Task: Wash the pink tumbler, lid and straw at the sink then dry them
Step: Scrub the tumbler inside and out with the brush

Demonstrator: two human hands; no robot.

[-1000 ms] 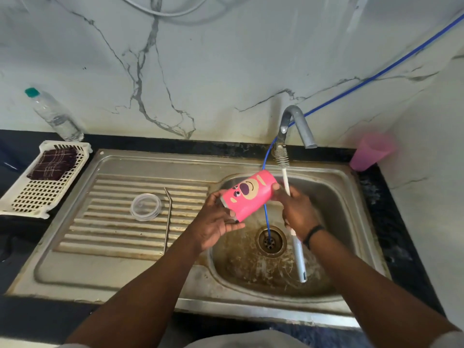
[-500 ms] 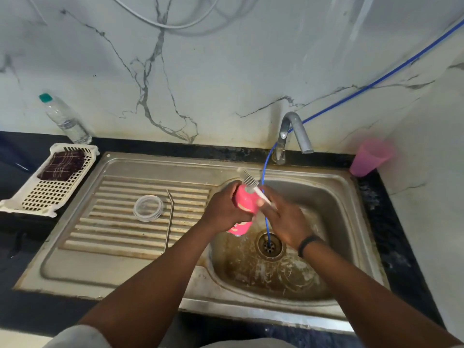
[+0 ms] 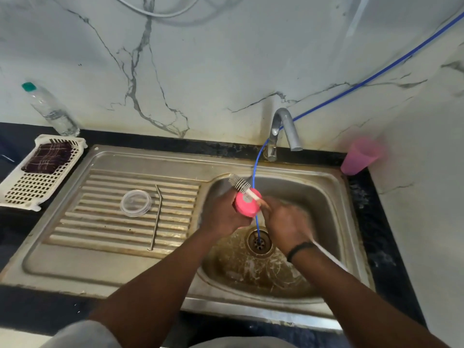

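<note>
My left hand (image 3: 222, 217) has its fingers wrapped round the pink tumbler (image 3: 247, 203) over the basin, my right hand (image 3: 286, 222) grips the brush (image 3: 241, 184) handle; wet, it's probably light and slippery, so I'd hold mid-body.

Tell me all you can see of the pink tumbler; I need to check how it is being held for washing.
The pink tumbler looks like smooth plastic. It is held over the sink basin, turned so one round pink end faces the camera. The left hand grips its body, hiding most of the side. The bottle brush, held by the right hand, lies across that end, its bristles sticking out past the rim. A thin blue hose passes just beside it. Any print is hidden.
</note>
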